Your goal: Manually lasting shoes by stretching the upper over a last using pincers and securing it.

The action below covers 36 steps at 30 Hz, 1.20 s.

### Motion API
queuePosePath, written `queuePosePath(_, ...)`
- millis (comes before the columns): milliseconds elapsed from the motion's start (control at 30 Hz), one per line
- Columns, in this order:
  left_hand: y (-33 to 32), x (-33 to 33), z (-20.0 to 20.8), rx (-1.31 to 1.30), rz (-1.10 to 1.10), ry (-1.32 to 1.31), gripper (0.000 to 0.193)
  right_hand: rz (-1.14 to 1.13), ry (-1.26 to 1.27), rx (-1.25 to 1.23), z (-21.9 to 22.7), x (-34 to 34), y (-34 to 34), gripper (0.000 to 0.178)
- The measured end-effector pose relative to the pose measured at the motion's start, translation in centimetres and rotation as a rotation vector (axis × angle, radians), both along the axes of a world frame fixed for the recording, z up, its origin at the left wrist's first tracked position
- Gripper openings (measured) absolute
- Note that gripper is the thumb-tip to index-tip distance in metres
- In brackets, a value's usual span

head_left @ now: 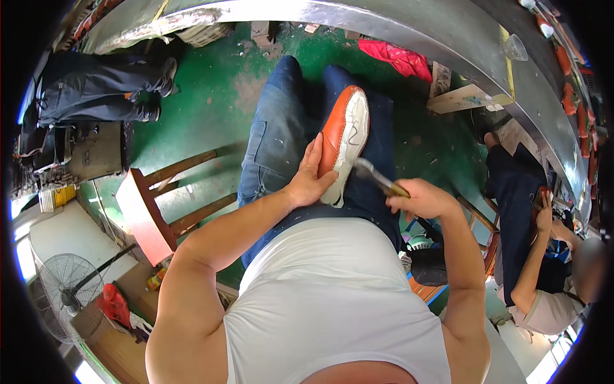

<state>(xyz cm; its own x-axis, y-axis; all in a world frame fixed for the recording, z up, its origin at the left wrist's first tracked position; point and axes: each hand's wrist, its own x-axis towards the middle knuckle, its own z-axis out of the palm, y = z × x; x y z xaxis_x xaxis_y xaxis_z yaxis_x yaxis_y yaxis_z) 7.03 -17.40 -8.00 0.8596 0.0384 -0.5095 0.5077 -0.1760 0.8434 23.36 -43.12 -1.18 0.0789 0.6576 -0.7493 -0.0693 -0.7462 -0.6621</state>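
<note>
A reddish-brown leather shoe point(331, 144) lies on its side along my right thigh, toe pointing away from me. Its pale underside point(352, 131), marked with a dark wavy line, faces up and to the right. My left hand point(312, 178) grips the shoe near the heel, fingers over the leather and thumb at the pale edge. Just right of the heel half, my right hand point(423, 198) is closed round the handle of a hammer point(391, 187). The hammer's head is blurred and close beside the underside; whether it touches cannot be made out.
A long metal-edged bench point(409, 31) curves across the front and right. Red cloth point(398, 59) and a wooden block point(462, 98) lie beneath it. A wooden chair point(148, 214) stands left, near a fan point(67, 296). A co-worker point(543, 281) sits right; another person's legs point(102, 86) show far left.
</note>
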Motion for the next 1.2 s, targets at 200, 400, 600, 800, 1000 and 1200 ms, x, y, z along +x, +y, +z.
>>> queuePosePath(200,-0.5,0.0,-0.8,0.193,0.017,0.003,0.104,-0.323,-0.605,0.453,-2.4,-4.2,3.9,0.032)
queuePosePath(400,-0.3,-0.2,-2.0,0.132,0.029,-0.08,0.107,-0.371,-0.714,0.517,0.1,-2.0,6.7,0.036)
queuePosePath(600,1.4,0.0,-3.5,-0.11,0.162,-0.17,0.104,-0.433,-0.29,0.266,-4.0,-0.4,5.4,0.045)
queuePosePath(800,3.9,1.0,5.3,-0.603,0.306,-0.204,0.084,-0.481,-0.382,0.14,-6.0,-4.4,-0.9,0.044)
queuePosePath(1000,5.2,9.3,13.3,-1.562,0.407,-0.174,0.061,0.128,-1.032,0.115,0.4,-7.1,0.3,0.042)
queuePosePath(1200,4.3,13.9,12.6,-1.215,0.384,-0.337,0.078,-0.245,-1.262,0.609,4.6,-3.1,3.7,0.039)
